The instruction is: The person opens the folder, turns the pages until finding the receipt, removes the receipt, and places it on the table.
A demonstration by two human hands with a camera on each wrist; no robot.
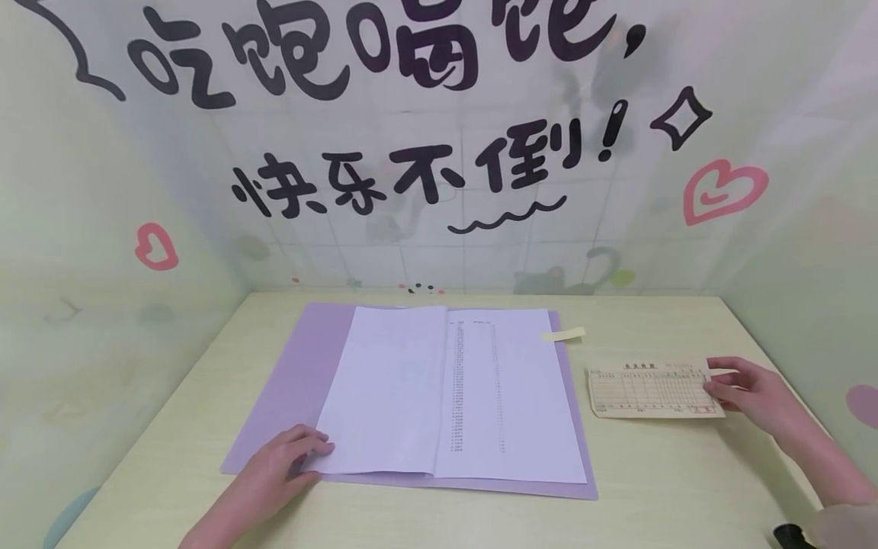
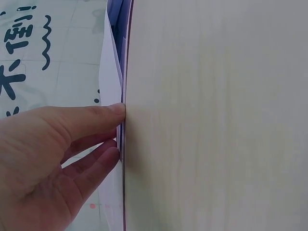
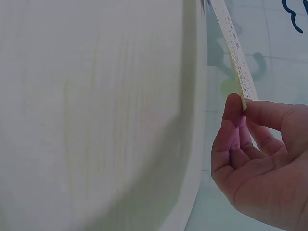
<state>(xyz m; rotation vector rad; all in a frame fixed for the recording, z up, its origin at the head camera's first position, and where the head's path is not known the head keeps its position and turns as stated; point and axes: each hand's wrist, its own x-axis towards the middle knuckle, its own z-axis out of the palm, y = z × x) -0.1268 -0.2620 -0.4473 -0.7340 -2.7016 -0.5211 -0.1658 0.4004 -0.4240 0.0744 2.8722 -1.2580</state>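
An open purple folder [image 1: 277,381] lies on the table with white pages in it. Its left page [image 1: 384,389] looks blank; the right page [image 1: 542,396] carries columns of small print. My left hand [image 1: 281,465] rests at the lower left corner of the pages, fingertips on the paper. In the left wrist view, the left thumb [image 2: 96,115] touches the edge of the pages. To the right of the folder, my right hand [image 1: 748,389] pinches a receipt slip [image 1: 648,390] by its right end, between thumb and fingers. The slip is pale yellow with a printed grid.
A small pale yellow tab [image 1: 564,335] sticks out from the right page's upper edge, past the folder. A black object [image 1: 789,534] shows at the bottom right, by the right sleeve [image 1: 844,526]. A printed curtain [image 1: 411,252] stands behind the table [image 1: 439,526].
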